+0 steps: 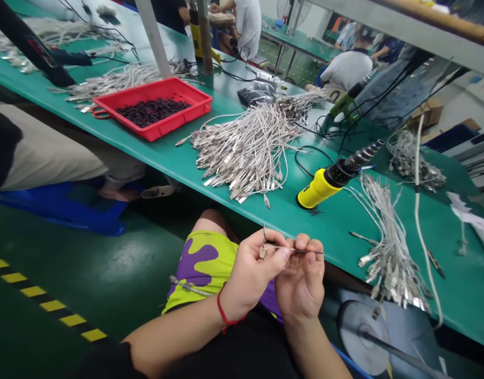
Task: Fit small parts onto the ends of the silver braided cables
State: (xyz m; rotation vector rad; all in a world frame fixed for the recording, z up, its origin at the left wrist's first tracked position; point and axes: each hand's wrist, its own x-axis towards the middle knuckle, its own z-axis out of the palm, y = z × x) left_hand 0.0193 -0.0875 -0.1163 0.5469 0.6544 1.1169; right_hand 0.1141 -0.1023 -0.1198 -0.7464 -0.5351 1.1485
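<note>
Nearest the camera: the person's black top (261, 342), lower centre of the frame, with both forearms reaching up past it.
Thin wire: just below the frame's centre; its pale stretch and dark end (305, 251) run between the two hands, seemingly drawn close to the body for a near view of fine work.
Left hand (253, 266): pinched on the wire, probably to steady it; a small plug (262, 253) shows at its fingers.
Right hand (301, 287): thumb and fingertips closed around the dark end, a light grip that would suit something so thin.
Yellow tool (316, 189): right of centre on the green bench (329, 223), nozzle tilted up, perhaps to keep its tip off the surface.
Cables: a large pile (245, 147) at upper centre, a smaller bundle (392, 242) at right, both likely within reach.
Red tray (182, 117): upper left; its walls keep small black pieces (151, 111) together.
</note>
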